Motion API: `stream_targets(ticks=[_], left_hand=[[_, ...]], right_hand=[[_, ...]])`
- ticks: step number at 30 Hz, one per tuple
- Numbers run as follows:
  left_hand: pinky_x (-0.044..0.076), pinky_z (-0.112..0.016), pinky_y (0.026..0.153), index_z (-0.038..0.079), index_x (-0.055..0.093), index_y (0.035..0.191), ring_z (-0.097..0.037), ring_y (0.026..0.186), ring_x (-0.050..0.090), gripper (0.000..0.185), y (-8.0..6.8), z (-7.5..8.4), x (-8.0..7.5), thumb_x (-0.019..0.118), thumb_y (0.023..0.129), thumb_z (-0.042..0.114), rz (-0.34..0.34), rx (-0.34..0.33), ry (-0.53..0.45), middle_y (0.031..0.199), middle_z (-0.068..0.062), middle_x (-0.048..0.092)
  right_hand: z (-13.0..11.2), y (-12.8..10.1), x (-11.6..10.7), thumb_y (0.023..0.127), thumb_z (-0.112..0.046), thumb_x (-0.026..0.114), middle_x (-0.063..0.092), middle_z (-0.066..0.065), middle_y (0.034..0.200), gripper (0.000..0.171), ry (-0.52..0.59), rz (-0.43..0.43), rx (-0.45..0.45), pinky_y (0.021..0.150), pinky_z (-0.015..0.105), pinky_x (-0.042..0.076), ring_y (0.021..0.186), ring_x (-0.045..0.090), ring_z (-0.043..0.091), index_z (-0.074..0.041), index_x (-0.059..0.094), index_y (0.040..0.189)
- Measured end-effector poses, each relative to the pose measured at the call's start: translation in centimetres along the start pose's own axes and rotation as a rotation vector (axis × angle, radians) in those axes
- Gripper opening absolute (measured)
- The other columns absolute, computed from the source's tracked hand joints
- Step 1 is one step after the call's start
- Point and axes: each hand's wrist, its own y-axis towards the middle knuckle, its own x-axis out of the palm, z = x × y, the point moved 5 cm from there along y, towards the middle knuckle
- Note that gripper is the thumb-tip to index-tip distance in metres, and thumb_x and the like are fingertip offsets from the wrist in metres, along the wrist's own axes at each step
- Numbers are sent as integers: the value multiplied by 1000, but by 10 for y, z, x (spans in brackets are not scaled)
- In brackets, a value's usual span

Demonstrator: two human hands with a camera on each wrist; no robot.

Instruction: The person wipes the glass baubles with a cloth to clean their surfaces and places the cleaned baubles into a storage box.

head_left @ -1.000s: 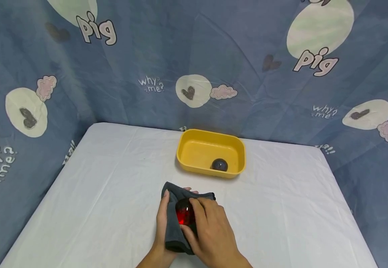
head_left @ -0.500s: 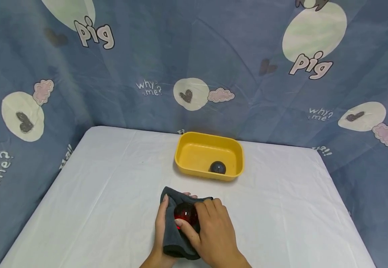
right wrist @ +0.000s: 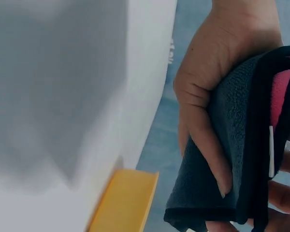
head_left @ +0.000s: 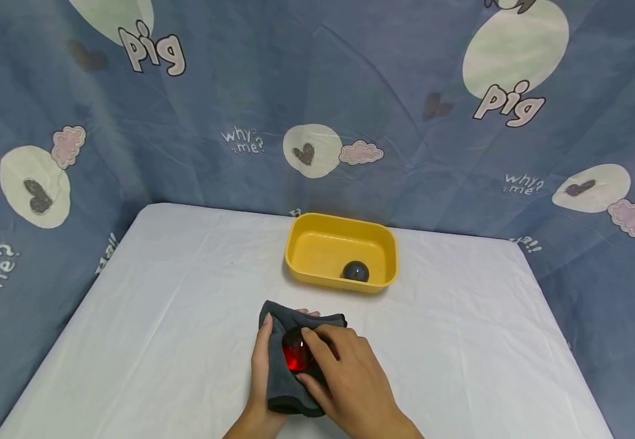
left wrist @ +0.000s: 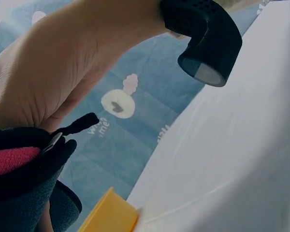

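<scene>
A folded dark grey cloth [head_left: 287, 389] lies across my left hand [head_left: 259, 375], which grips it with the thumb along its left edge. Fingertips of that hand show past the far edge. On the cloth sits a shiny, see-through red ball [head_left: 295, 355], dark at its top. My right hand [head_left: 356, 375] holds the ball from the right, fingers over the top and thumb at its lower side, covering part of it. Both wrist views show black edging and pink inside the cloth [right wrist: 232, 111]; the ball is hidden there.
A yellow tray [head_left: 317, 280] stands on the white-covered table [head_left: 186, 341] beyond the hands. Inside, near its front right corner, rests a dark ball [head_left: 356, 271]. Blue printed fabric [head_left: 405, 183] hangs behind the table. A black curved device [left wrist: 208, 46] juts from a wrist.
The right thumb has come forward over the red ball, then drawn back to its lower side, and the fingers have shifted on top. The left hand keeps its grip on the cloth.
</scene>
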Motion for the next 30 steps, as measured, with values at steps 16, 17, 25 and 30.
stream_targets(ticks=[16,17,25,30], left_hand=[[39,-34,115,11,31,152,-17,135,49,73,2,1,2,31,106,69,7,21,78,147,-3,50],[39,-34,115,11,31,152,-17,136,49,74,2,1,2,31,107,69,10,24,90,147,-4,50],[40,-34,115,11,31,151,-17,135,49,72,3,2,2,31,107,68,25,19,109,147,-5,48],[40,-35,115,11,30,152,-17,135,49,71,4,2,3,28,108,66,2,25,110,147,-5,47]], right_hand=[[-3,8,1,91,-43,82,61,5,121,63,-23,17,54,84,39,52,110,57,21,-9,62,139],[-3,8,1,91,-43,82,61,5,120,63,-24,25,52,83,38,51,109,57,22,-7,62,138],[-1,10,2,96,-51,72,60,6,109,59,-51,21,72,83,36,50,99,54,22,-3,62,130],[2,13,2,95,-53,74,62,6,104,59,-62,43,76,81,35,50,92,54,21,-1,66,122]])
